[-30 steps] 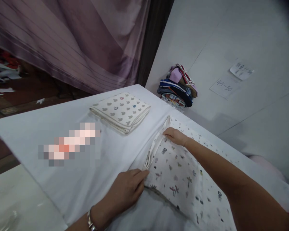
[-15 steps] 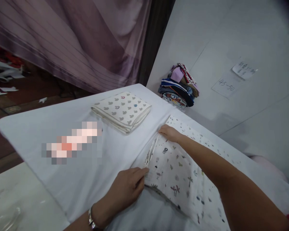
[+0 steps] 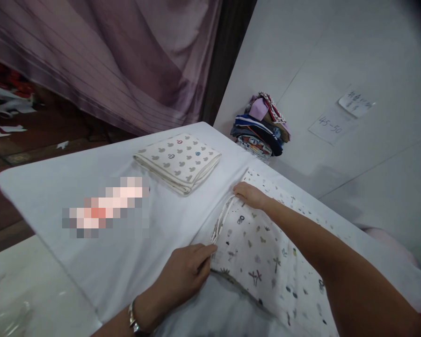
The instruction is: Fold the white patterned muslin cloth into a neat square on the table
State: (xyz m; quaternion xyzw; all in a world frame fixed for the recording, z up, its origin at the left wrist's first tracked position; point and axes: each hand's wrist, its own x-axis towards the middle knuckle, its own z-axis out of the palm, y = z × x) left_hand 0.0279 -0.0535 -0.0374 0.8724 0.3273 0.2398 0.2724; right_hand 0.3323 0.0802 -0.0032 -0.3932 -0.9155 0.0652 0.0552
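Note:
A white cloth printed with small palm trees and other figures (image 3: 257, 248) lies partly folded on the white-covered table. My left hand (image 3: 191, 267), with a bracelet at its wrist, pinches the near corner of the fold. At the far end of the same folded edge, my right hand (image 3: 249, 194) grips the cloth, its fingertips partly hidden. Between both hands the layered edge bows slightly. A flat part of the cloth stretches beyond the right forearm. Farther off sits a neatly folded cream cloth with grey mushroom-like prints (image 3: 178, 161), touched by neither hand.
The white table cover (image 3: 49, 173) has a blurred-out patch (image 3: 105, 206) on its left. A pile of folded clothes (image 3: 259, 126) stands by the wall, near handwritten paper notes (image 3: 356, 103). A purple curtain (image 3: 126, 56) hangs behind the table.
My right hand has shifted very slightly to the right along with the fold, and the layered edge bulges a little more. The left hand stays in place.

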